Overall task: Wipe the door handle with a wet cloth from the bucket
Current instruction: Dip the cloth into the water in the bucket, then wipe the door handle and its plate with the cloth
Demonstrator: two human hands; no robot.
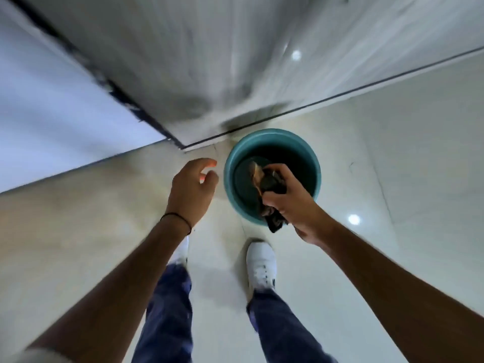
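Observation:
A teal bucket [272,136] stands on the pale tiled floor just in front of my feet. My right hand [293,203] is over the bucket's near side, closed around a dark, bunched cloth [269,184] whose ends stick out above and below the fist. My left hand [192,189] hovers to the left of the bucket, fingers loosely spread, holding nothing. A black band sits on that wrist. No door handle is in view.
A grey door or panel [209,61] rises behind the bucket, with a dark edge strip [110,87] and a white wall [52,100] to its left. My two white shoes [262,265] stand on the glossy floor [392,179] right behind the bucket.

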